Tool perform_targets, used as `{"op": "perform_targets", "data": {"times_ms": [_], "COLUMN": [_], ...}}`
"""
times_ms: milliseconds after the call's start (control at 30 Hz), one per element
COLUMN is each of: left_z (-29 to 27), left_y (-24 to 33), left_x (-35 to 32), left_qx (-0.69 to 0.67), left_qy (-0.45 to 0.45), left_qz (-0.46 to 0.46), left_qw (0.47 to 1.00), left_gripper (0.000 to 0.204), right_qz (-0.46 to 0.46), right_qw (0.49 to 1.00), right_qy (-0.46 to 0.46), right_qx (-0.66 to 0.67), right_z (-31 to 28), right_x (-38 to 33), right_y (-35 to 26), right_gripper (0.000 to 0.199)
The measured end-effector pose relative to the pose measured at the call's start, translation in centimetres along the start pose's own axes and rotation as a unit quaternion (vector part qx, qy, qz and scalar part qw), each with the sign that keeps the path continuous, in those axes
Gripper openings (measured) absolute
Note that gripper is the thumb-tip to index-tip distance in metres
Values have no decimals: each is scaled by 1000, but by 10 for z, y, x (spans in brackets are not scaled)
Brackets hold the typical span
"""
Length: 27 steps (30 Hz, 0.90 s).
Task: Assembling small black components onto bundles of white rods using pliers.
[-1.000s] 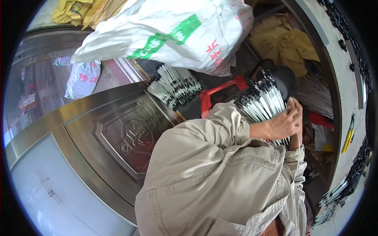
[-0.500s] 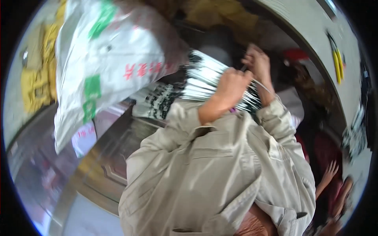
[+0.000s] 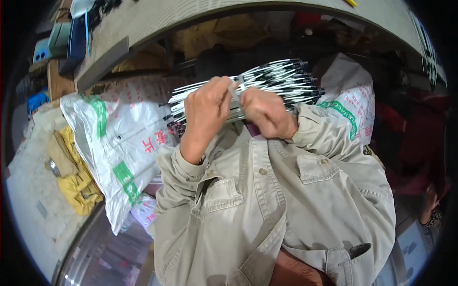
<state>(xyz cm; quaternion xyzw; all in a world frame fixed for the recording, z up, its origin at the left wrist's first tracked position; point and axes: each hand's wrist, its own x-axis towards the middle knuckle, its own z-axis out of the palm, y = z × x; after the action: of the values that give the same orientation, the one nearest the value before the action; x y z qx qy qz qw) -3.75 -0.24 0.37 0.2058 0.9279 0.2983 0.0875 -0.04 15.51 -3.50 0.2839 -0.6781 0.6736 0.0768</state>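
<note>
A thick bundle of thin white sticks with black ends (image 3: 286,78), looking like pens, lies crosswise in front of my chest. Around its middle runs a pale flat strap (image 3: 241,84). My left hand (image 3: 206,112) is closed at the left of the strap, gripping its whitish end between thumb and fingers. Close beside it, my right hand (image 3: 267,113) is curled in a fist against the bundle at the strap; its fingertips and what they pinch are mostly hidden. Under the hands a bit of something purple (image 3: 253,128) shows.
White sacks with green and red print stand on both sides, a large left sack (image 3: 129,124) and a right sack (image 3: 350,102). Yellow cloth (image 3: 78,176) lies far left. A curved table edge (image 3: 191,14) crosses ahead, with more sticks (image 3: 427,52) on it. Another person's hand (image 3: 429,202) shows at right.
The view has swung round. Earlier my hands held the strap out beyond the bundle, the right hand farther away; now both are drawn close together over the bundle's middle.
</note>
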Motion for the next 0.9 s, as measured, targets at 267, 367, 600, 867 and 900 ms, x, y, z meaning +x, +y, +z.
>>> {"op": "perform_targets", "data": {"times_ms": [267, 367, 600, 867, 900], "left_z": [30, 40, 62, 55, 53], "left_y": [2, -11, -10, 2, 1], "left_x": [5, 21, 53, 36, 27], "left_qx": [124, 114, 62, 33, 40], "left_qy": [-46, -78, -135, -189, -184], "left_qz": [234, 270, 100, 25, 24], "left_qw": [963, 953, 984, 981, 982], "left_gripper": [9, 14, 16, 18, 17], "right_qz": [181, 183, 101, 206, 178], "right_qw": [955, 953, 994, 961, 968], "right_qy": [-158, -166, 36, 159, 159], "right_qx": [177, 176, -28, 91, 83], "right_z": [-5, -4, 1, 5, 8], "right_x": [-48, -46, -17, 5, 5], "right_y": [21, 14, 1, -31, -33], "right_gripper": [23, 22, 17, 20, 21]}}
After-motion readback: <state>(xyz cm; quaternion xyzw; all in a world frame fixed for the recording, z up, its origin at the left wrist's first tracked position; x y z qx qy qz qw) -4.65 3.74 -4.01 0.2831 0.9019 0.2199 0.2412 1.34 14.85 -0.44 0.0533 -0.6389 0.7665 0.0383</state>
